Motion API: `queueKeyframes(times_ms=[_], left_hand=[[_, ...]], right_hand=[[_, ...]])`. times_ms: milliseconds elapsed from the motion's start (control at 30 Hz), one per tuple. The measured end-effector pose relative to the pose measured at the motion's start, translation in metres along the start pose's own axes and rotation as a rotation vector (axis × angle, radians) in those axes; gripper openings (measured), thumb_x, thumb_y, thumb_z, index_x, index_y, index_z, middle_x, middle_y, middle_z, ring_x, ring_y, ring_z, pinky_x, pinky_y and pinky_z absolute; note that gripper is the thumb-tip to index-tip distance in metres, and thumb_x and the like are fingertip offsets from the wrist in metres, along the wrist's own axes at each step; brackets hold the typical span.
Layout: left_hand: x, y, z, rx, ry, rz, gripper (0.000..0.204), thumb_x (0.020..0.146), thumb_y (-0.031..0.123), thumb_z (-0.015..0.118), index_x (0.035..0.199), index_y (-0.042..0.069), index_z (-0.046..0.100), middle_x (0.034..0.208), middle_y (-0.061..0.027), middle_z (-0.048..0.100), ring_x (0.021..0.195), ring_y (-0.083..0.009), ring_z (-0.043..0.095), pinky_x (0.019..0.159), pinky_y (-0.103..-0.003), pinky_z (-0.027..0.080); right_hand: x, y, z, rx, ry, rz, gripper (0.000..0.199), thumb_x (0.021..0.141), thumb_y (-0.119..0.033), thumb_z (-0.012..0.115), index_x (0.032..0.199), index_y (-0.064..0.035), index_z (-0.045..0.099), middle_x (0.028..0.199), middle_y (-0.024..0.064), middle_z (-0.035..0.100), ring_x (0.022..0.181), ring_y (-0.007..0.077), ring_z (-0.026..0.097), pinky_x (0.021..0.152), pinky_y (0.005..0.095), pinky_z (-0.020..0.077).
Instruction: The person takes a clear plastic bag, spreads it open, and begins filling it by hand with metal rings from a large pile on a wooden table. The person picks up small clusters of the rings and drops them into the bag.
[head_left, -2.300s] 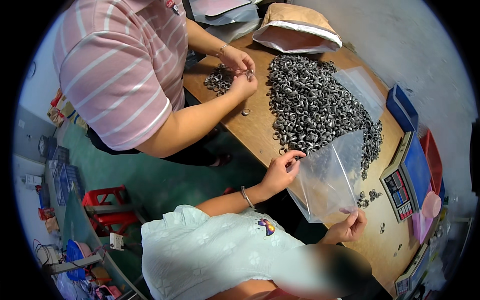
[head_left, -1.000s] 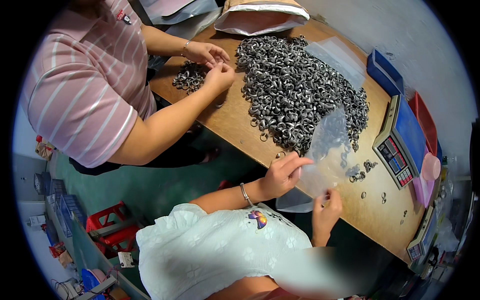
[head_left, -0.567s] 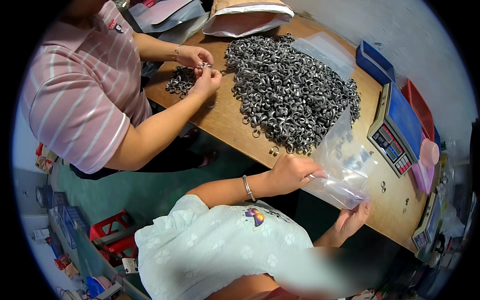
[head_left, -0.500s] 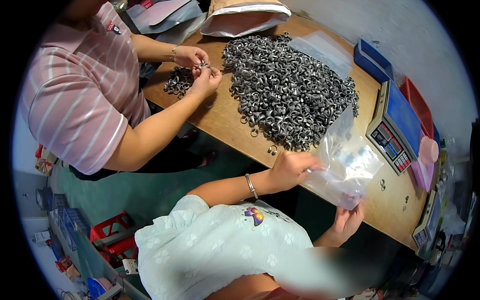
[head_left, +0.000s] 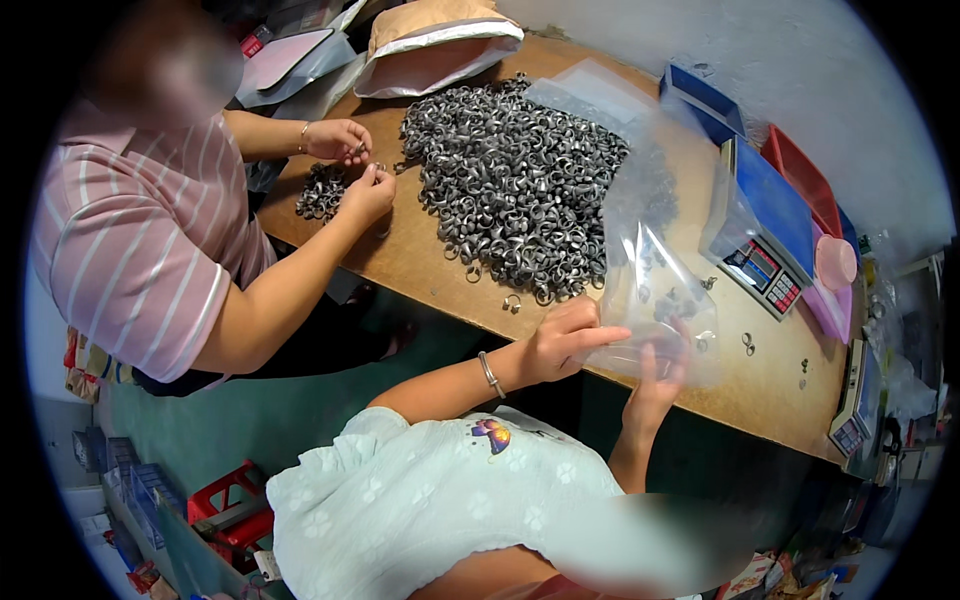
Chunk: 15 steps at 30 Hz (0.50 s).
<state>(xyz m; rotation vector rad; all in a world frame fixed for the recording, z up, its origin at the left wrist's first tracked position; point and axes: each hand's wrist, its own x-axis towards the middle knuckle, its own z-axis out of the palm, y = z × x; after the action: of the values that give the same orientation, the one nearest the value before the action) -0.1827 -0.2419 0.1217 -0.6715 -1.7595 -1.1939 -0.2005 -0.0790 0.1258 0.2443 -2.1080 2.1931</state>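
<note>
My left hand point(head_left: 568, 340) pinches the near left edge of a clear plastic bag point(head_left: 640, 270), its index finger stretched along the film. At the bag's lower right, my right hand point(head_left: 655, 385) grips the film, some fingers seen through it. The bag slants up over the table, in front of a large heap of dark metal rings point(head_left: 510, 180). A few rings point(head_left: 680, 300) show through the bag; whether they lie inside it or behind it, I cannot tell. Two loose rings point(head_left: 511, 302) lie near the table edge, close to my left hand.
At the left, a co-worker in a striped shirt point(head_left: 130, 250) handles rings above a small ring pile point(head_left: 322, 192). Farther right stand a blue-topped scale point(head_left: 770, 215), a red tray point(head_left: 800, 180) and a blue bin point(head_left: 703, 100). An open paper sack point(head_left: 440, 45) lies at the back.
The bag has swung upright and leftward, and my right hand has shifted left and up along it. The co-worker's hands have drawn slightly apart. The whole view has shifted a little.
</note>
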Motion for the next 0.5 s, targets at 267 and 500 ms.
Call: queueKeyframes(times_ms=[267,500], left_hand=[[0.025,-0.019,-0.032,0.198,0.220,-0.239,0.049,0.070,-0.020,0.041,0.112,-0.001,0.056,0.103,-0.0133,0.054,0.093,-0.0252,0.054,0.078,-0.027,0.043],[0.018,-0.027,-0.075,0.404,0.271,-0.464,0.049,0.078,-0.008,0.048,0.126,0.000,0.039,0.129,-0.0165,0.040,0.119,-0.0308,0.040,0.099,-0.035,0.031]], right_hand=[[0.068,0.000,0.024,0.080,-0.153,-0.246,0.021,0.092,-0.012,0.043,0.103,0.0022,0.054,0.096,0.0097,0.056,0.088,0.0187,0.058,0.072,0.0314,0.0515],[0.234,-0.011,0.115,0.301,-0.178,-0.328,0.025,0.093,-0.010,0.033,0.107,0.0046,0.047,0.107,0.0145,0.054,0.088,0.0250,0.062,0.070,0.0342,0.0550]])
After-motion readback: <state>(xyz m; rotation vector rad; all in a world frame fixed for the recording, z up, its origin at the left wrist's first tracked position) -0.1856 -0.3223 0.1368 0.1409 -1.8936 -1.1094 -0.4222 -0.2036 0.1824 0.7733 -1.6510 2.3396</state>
